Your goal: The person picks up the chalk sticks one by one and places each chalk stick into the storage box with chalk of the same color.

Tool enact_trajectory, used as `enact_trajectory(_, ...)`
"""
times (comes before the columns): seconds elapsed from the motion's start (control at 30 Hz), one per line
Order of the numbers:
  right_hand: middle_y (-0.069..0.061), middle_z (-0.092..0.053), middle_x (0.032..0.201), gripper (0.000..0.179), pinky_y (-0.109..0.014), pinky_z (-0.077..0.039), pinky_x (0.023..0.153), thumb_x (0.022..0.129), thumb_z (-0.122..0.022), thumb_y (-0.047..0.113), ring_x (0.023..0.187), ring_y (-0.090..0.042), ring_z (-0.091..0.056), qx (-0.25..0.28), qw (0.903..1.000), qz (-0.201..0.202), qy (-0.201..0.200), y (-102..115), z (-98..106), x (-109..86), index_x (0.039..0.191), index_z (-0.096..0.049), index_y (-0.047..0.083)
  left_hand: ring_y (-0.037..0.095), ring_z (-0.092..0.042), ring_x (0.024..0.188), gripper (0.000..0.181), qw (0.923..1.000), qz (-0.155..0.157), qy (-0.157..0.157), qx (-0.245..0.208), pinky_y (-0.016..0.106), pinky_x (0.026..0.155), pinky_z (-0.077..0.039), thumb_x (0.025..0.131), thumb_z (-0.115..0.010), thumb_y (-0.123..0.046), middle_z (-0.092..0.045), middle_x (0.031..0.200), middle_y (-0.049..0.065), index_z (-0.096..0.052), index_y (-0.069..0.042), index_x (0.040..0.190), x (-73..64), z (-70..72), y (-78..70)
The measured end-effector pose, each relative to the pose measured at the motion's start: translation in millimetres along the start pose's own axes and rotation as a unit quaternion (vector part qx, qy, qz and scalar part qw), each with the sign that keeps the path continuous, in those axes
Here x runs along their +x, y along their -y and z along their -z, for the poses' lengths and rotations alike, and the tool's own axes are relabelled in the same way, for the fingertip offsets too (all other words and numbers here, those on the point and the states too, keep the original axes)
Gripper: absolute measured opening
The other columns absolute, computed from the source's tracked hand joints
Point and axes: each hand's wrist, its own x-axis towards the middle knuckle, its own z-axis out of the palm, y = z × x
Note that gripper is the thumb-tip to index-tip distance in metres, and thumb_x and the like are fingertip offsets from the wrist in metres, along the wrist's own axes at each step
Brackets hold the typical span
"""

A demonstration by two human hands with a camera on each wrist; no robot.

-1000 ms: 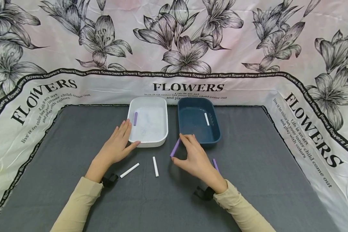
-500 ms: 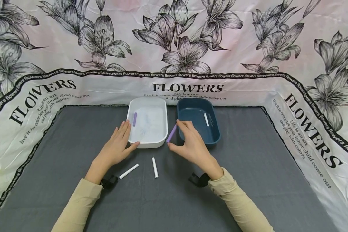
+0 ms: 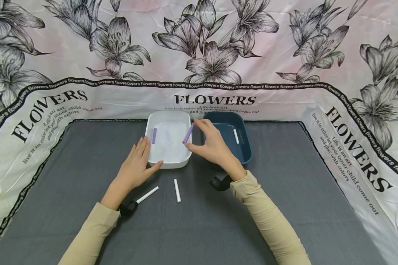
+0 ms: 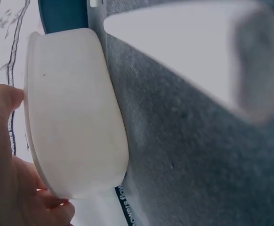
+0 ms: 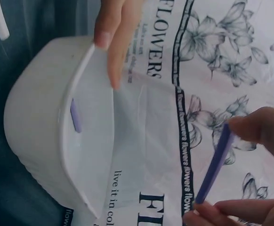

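My right hand (image 3: 213, 143) pinches a purple chalk stick (image 3: 188, 133) by its two ends, between thumb and fingertips. The stick is tilted and overlaps the right rim of the white tub (image 3: 172, 165) in the head view; in the right wrist view this chalk (image 5: 214, 162) shows whole. My left hand (image 3: 135, 163) rests against the tub's front left corner with fairly straight fingers, thumb (image 4: 15, 96) at the rim. Inside the tub lies another purple chalk stick (image 3: 154, 135). A white chalk stick (image 3: 236, 136) lies in the dark blue tub (image 3: 247, 156).
On the grey cloth (image 3: 185, 232) lie two white chalk sticks, one in the middle (image 3: 177, 191) and one by the left wrist (image 3: 148, 194), partly covered by the strap. A flower-printed cloth (image 3: 215, 99) hangs behind the tubs.
My right hand has carried the purple chalk up and left, from the blue tub's front corner to the white tub's right rim. Its forearm now hides another purple stick. My left hand stays at the tub.
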Motion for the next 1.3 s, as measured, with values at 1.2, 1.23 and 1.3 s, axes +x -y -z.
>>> enact_trajectory(1.2,-0.009,-0.051,0.143,0.077,-0.047,-0.032,0.114,0.086,-0.077,0.028,0.134,-0.021,-0.046,0.109,0.9921,-0.026,0.055,-47,-55,104.3,0.151,-0.042,0.006,0.037,0.018,0.148,0.110,0.9990,0.033,0.028,0.006,0.054,0.119,0.003,0.094,-0.038,-0.071,0.013,0.160,0.028,0.001,0.013,0.152,19.1,-5.9,-12.9)
enact_trajectory(1.23,-0.009,-0.052,0.143,0.077,-0.047,-0.032,0.114,0.086,-0.077,0.028,0.134,-0.020,-0.046,0.107,0.9922,-0.029,0.058,-48,-56,105.7,0.151,-0.041,0.006,0.037,0.018,0.148,0.110,0.9990,0.034,0.029,0.007,0.054,0.119,0.003,0.094,-0.039,-0.071,0.013,0.160,0.028,0.001,0.013,0.152,18.9,-5.7,-13.3)
enact_trajectory(1.3,-0.009,-0.053,0.142,0.078,-0.047,-0.028,0.116,0.086,-0.077,0.030,0.140,-0.020,-0.039,0.104,0.9918,-0.035,0.065,-50,-59,108.3,0.151,-0.041,0.007,0.038,0.017,0.148,0.109,0.9990,0.034,0.029,0.008,0.054,0.119,0.003,0.095,-0.040,-0.070,0.013,0.160,0.029,0.000,0.014,0.152,18.6,-5.6,-13.8)
